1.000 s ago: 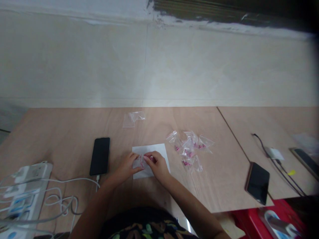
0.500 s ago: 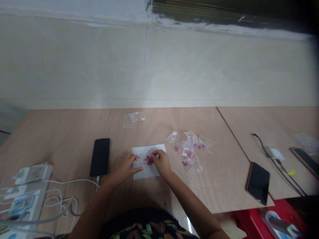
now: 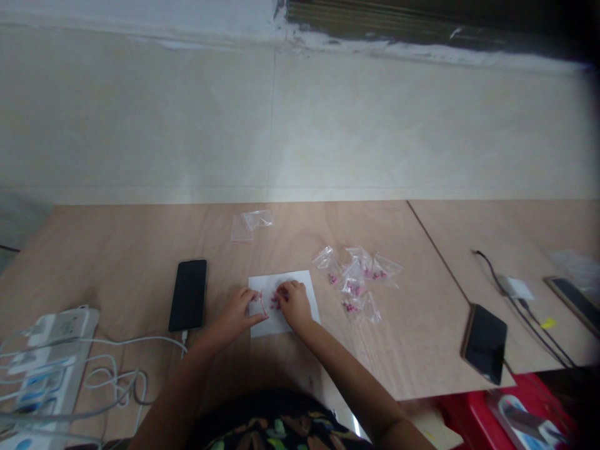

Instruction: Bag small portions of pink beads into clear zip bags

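A white sheet of paper (image 3: 281, 327) lies on the table in front of me, with a small pile of dark pink beads (image 3: 274, 304) on it. At the paper's left edge my left hand (image 3: 240, 310) grips a small clear zip bag (image 3: 261, 302), thumb and forefinger spread along its red-lined mouth. My right hand (image 3: 295, 307) is over the pile, its fingertips drawn together and touching the beads. Whatever sits between those fingertips is too small to make out, and the hand covers part of the pile.
Several clear bags (image 3: 354, 289) holding pink beads lie right of the paper. Flat clear bags (image 3: 242, 229) lie behind it. A black phone (image 3: 188, 295) on a cable and a power strip (image 3: 59, 356) with white cords are at left. Another phone (image 3: 485, 344) lies near the right front edge.
My right hand has shifted left across the paper, and its fingers now cover more of the bead pile. The left hand and its bag have barely moved.
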Demonstrator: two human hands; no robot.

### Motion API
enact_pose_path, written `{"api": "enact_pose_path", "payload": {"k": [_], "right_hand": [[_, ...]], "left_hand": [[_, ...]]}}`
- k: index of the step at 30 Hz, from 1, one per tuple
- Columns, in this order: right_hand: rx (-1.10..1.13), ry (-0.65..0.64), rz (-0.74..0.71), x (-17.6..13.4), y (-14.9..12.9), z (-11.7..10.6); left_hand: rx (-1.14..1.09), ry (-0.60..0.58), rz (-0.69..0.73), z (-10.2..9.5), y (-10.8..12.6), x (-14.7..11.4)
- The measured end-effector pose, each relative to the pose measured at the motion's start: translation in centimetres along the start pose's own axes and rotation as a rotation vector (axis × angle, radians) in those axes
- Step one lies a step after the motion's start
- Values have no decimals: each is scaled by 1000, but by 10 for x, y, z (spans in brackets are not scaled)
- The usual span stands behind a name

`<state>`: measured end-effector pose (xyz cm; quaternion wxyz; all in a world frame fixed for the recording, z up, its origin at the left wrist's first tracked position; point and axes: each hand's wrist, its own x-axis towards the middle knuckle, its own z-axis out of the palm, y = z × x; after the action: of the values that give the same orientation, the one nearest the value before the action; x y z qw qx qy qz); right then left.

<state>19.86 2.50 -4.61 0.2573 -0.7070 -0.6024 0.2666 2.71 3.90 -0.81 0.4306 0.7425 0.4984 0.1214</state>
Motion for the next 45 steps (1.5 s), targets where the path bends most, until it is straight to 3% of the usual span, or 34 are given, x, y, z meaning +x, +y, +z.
{"api": "enact_pose_path", "payload": {"k": [8,15,19,27,32,36,39,45], "right_hand": [[80,37,52,3,-6,-12],[258,11,-79,-12,-23,-24],[162,89,14,-10,-7,-13],[-4,10,38,0,5,-2],[82,56,37,-1,-10,-17],[212,19,-105,-11,-34,-36],[255,23,-142,-21,-45,-44],[365,18,-55,-35,-42,-38]], "left_hand": [[17,4,7,2,-2,2],[41,4,45,6,-2,5],[15,5,10,3,-1,3],[15,-2,-9,1,0,1],[8,9,2,2,-2,2],[21,-1,21,2,2,3],[-1,32,30,3,9,4],[-72,180,-21,11,21,2]]}}
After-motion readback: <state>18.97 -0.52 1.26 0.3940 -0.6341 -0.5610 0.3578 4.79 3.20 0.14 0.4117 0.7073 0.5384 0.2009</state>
